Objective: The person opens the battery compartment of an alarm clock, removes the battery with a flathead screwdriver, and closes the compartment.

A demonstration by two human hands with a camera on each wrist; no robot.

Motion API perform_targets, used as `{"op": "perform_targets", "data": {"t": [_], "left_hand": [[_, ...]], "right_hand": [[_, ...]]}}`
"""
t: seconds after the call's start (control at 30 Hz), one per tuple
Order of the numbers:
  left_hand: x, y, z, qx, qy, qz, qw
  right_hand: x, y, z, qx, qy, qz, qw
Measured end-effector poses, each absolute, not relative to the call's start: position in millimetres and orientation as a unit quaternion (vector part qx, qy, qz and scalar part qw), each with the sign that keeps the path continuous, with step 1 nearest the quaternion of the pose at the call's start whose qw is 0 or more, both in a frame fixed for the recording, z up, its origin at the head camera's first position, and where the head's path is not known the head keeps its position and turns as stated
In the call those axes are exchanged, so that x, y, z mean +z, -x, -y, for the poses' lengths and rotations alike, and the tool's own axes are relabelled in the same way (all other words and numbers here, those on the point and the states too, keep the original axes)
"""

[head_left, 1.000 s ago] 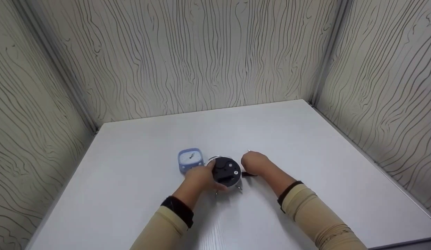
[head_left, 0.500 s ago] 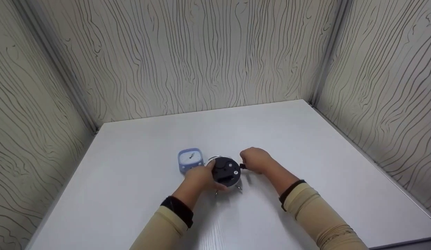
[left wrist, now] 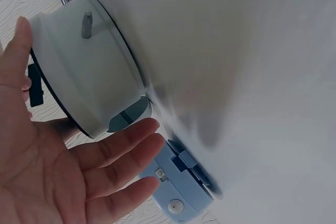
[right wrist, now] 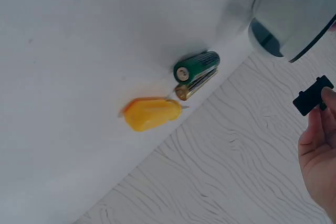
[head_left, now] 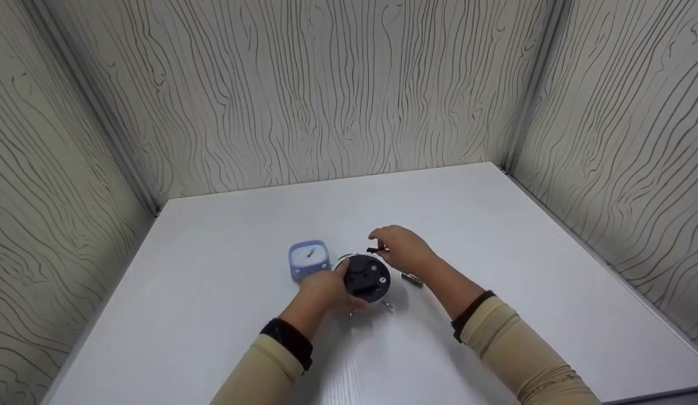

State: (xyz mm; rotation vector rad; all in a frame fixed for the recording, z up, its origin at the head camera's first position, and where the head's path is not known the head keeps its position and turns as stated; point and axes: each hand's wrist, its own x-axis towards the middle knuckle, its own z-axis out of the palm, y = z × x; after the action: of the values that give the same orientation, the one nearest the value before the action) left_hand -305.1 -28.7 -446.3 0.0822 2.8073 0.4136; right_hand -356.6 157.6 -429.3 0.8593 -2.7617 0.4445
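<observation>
A round white alarm clock point(left wrist: 86, 66) with a black back and small metal feet is tilted back-up on the table. My left hand point(head_left: 326, 288) grips its side between thumb and forefinger; the other three fingers extend past it in the left wrist view. Just beyond the clock's upper right edge, my right hand point(head_left: 406, 247) pinches a small black battery cover point(right wrist: 311, 96) with two little tabs. Right of the clock lie a green battery point(right wrist: 197, 66) and a gold-coloured battery point(right wrist: 197, 84), side by side. The right forearm partly covers that spot in the head view.
A blue square alarm clock point(head_left: 308, 260) lies face up just left of the round one, close to my left hand. Beside the batteries is a stubby yellow-handled screwdriver point(right wrist: 152, 114). Wood-grain panels point(head_left: 304, 90) enclose the white table point(head_left: 230, 242) at the back and sides.
My right hand has lifted from beside the clock and moved up and left with the battery cover, uncovering a battery on the table. The left hand and round clock stay in place.
</observation>
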Motion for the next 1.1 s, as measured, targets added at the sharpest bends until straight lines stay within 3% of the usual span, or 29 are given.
{"op": "perform_targets", "data": {"t": [0.23, 0.77, 1.1], "left_hand": [[-447.5, 306.0, 29.0, 0.151, -0.031, -0.975, 0.159], [-450.7, 308.5, 33.0, 0.171, -0.027, -0.971, 0.164], [-448.2, 307.9, 33.4, 0.134, -0.041, -0.978, 0.157]], "right_hand": [[-430.1, 338.5, -140.8, 0.140, -0.369, 0.914, 0.087], [-440.6, 325.0, -131.1, 0.125, -0.388, 0.913, 0.013], [-446.5, 321.3, -129.3, 0.111, -0.391, 0.914, -0.002]]}}
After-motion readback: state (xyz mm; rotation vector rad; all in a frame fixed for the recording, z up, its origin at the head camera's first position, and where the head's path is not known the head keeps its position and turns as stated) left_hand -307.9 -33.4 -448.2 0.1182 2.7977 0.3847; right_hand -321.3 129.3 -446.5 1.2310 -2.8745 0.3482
